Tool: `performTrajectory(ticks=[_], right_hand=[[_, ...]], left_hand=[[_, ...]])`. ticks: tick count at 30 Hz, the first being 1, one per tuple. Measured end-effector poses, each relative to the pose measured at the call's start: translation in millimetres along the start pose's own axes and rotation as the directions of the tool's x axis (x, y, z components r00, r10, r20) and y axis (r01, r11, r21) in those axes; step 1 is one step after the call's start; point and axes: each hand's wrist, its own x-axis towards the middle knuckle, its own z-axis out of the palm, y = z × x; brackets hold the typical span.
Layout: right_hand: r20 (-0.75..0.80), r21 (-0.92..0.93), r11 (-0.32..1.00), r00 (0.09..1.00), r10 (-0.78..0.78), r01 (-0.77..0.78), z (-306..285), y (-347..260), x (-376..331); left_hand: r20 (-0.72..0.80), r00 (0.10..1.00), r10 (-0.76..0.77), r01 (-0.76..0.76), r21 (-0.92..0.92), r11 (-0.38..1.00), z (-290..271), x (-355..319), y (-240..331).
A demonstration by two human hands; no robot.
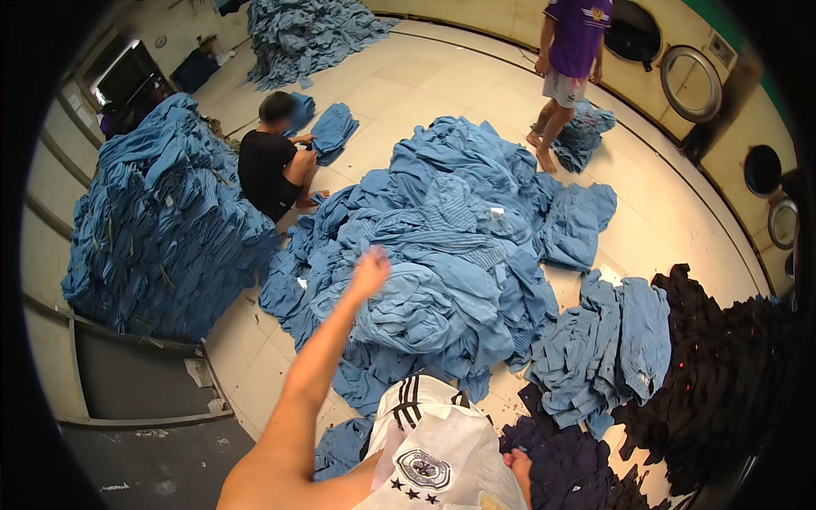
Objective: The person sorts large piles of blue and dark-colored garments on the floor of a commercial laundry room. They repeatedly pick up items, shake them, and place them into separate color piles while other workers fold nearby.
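My left hand [371, 272] reaches out over the large heap of blue garments [442, 217] in front of me. Motion smears its fingers, and I cannot tell whether it grips any cloth. Beneath it lie crumpled blue pieces, some finely striped. Only part of my right hand [518, 468] shows, low in the view beside my white clothing [425, 438]. Its fingers are mostly hidden, so whether they hold anything is unclear. Dark navy garments [565, 459] lie close to that hand.
Stacked blue garments [608, 340] lie at right, beside a black garment pile [714, 374]. A tall blue heap [161, 221] stands left, another [306, 38] far back. One person in black [272, 161] crouches handling blue cloth; another in purple [578, 42] stands near round-doored machines [690, 83].
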Motion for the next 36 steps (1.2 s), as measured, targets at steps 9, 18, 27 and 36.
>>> performTrajectory(ticks=[9,18,27,36], right_hand=[[-0.115,0.065,0.968,0.966,-0.232,0.241,64,-144,-5],[-0.282,0.172,0.969,0.951,-0.125,0.179,125,24,-47],[-0.477,0.738,0.661,0.797,0.370,0.135,113,170,-146],[-0.462,0.815,0.568,0.720,0.519,0.113,264,281,-173]], left_hand=[[0.076,0.990,0.117,-0.106,-0.137,0.985,-45,26,16],[0.962,-0.043,-0.270,-0.278,0.248,0.928,139,-220,-129],[0.965,0.082,-0.250,-0.721,0.231,0.654,222,-34,-148],[0.939,0.305,0.159,-0.097,-0.135,0.986,329,7,111]])
